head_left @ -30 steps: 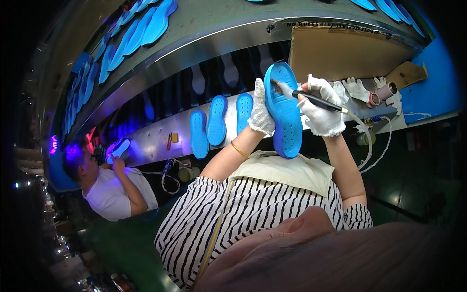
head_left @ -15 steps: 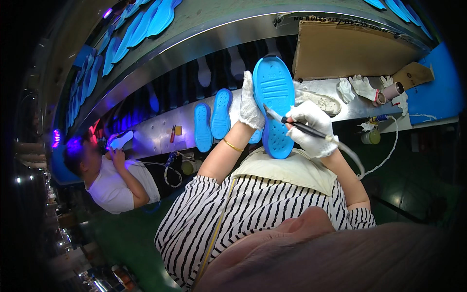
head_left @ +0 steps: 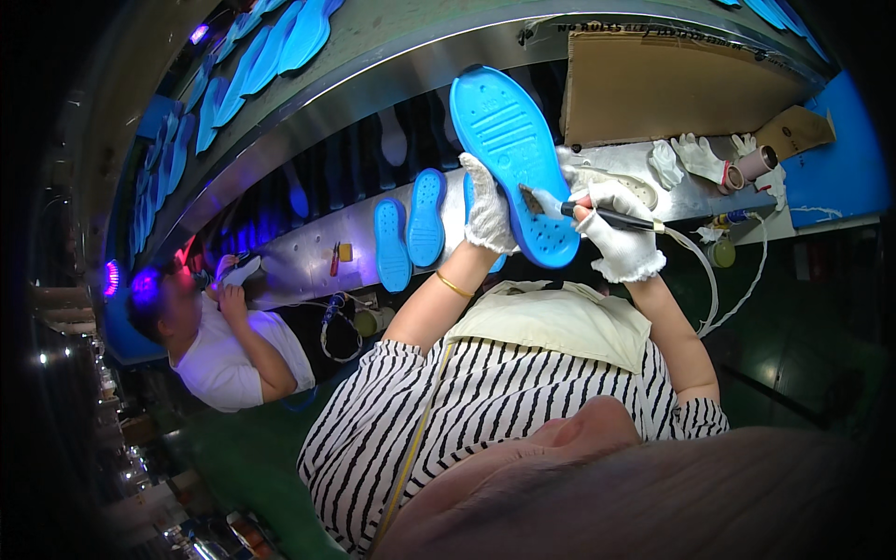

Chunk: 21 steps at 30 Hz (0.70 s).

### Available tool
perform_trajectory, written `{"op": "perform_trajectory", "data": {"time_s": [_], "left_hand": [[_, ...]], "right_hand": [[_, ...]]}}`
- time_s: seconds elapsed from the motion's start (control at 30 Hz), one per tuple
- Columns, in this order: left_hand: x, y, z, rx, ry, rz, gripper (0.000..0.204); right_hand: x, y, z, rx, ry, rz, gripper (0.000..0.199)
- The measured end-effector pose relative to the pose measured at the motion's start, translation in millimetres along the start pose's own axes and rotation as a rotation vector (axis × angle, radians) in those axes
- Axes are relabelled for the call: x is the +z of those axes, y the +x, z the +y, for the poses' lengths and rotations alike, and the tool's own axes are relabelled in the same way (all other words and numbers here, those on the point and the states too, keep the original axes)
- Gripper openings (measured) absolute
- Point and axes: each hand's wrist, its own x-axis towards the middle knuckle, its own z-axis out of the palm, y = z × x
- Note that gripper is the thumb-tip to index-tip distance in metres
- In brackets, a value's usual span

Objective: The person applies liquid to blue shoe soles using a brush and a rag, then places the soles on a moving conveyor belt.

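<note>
A bright blue shoe sole (head_left: pixel 509 131) is held up off the bench, tilted with its far end to the left. My left hand (head_left: pixel 487 213), in a white knit glove, grips it along the left edge; some of the fingers are hidden behind it. In my gloved right hand (head_left: pixel 623 245) is a brush with a black handle (head_left: pixel 623 219) and a thin hose at its rear. The bristles rest on or just over the sole's near half. Behind the sole lies a pale perforated shoe piece (head_left: pixel 635 189), partly covered.
Two blue soles (head_left: pixel 392 245) lie left on the metal bench (head_left: pixel 317 257), near a red-handled tool (head_left: pixel 334 259). Gloves (head_left: pixel 695 161) and brown rolls (head_left: pixel 758 161) are at the right, below a cardboard sheet (head_left: pixel 681 89). More soles ride the belt above. A co-worker (head_left: pixel 229 350) sits left.
The blue sole has moved up and turned, its far end swinging left. My right hand has shifted slightly right, and the brush has moved toward the sole's near end.
</note>
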Motion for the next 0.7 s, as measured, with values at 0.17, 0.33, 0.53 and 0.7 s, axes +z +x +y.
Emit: {"op": "perform_trajectory", "data": {"time_s": [0.17,0.33,0.53,0.7], "left_hand": [[-20,20,8,0.102,-0.224,-0.191,0.119],[-14,27,17,0.167,-0.324,-0.286,0.125],[-13,36,42,0.175,-0.147,-0.549,0.119],[-14,36,45,0.131,-0.059,-0.537,0.120]], "right_hand": [[18,9,-32,-0.385,-0.317,-0.226,0.016],[8,8,-21,-0.235,-0.052,-0.124,0.016],[13,3,-27,-0.141,-0.115,-0.229,0.014],[-7,7,-9,-0.038,-0.029,-0.129,0.015]]}}
